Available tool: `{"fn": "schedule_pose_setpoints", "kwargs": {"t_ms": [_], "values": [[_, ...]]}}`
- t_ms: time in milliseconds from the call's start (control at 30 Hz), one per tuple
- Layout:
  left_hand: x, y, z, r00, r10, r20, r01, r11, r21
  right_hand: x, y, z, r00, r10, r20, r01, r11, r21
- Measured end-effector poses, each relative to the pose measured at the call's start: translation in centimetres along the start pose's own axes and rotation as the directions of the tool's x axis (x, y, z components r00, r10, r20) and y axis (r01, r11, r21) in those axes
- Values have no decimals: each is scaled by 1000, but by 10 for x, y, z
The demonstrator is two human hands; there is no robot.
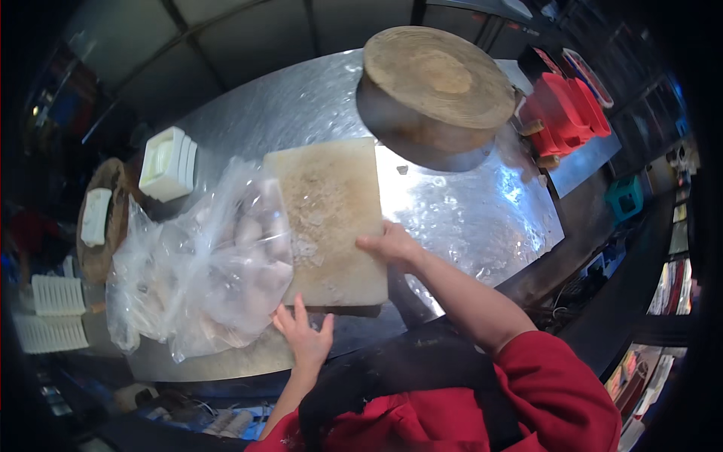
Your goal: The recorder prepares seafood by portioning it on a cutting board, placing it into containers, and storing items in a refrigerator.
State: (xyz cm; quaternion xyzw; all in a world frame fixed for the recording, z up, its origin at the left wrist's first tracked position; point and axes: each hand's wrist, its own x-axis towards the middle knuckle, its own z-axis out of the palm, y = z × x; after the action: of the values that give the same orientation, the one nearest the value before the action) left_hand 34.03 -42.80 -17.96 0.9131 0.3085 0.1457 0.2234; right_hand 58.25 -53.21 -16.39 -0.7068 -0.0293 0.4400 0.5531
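My right hand (pixel 392 247) grips the right edge of a worn, pale cutting board (pixel 344 186), thumb on top and fingers under the edge. The board's near edge seems raised a little over the metal table. Scraps of ice or clear film lie on its surface. My left hand (pixel 305 333) is at the board's near left corner, fingers spread and holding nothing. Its fingertips are close to a large clear plastic bag (pixel 209 265); whether they touch it I cannot tell. Pale, rounded pieces show through the bag, which overlaps the board's left side.
A thick round wooden chopping block (pixel 435 79) stands at the back of the steel table (pixel 271 107). Red plastic holders (pixel 565 113) with wooden handles beside them are at right. White containers (pixel 166 164), another wooden block (pixel 116 186) and ribbed white trays (pixel 56 296) are at left.
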Motion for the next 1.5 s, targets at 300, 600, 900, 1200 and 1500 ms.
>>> {"fn": "schedule_pose_setpoints", "kwargs": {"t_ms": [300,600,900,1200,1500], "values": [[13,46,4,998,35,-45,-38,997,-67,-36,53,-104,998,-24,54,-9,844,536],[48,166,95,879,449,159,-430,892,-142,-200,172,-335,972,-104,-213,222,712,666],[22,302,210,636,534,558,-709,689,149,-321,262,-429,675,-62,-735,707,341,620],[33,547,409,-29,761,648,-287,615,-735,-388,242,-510,435,29,-900,879,202,431],[13,786,414,-244,741,626,818,504,-278,-383,241,-702,371,66,-926,889,264,375]]}}
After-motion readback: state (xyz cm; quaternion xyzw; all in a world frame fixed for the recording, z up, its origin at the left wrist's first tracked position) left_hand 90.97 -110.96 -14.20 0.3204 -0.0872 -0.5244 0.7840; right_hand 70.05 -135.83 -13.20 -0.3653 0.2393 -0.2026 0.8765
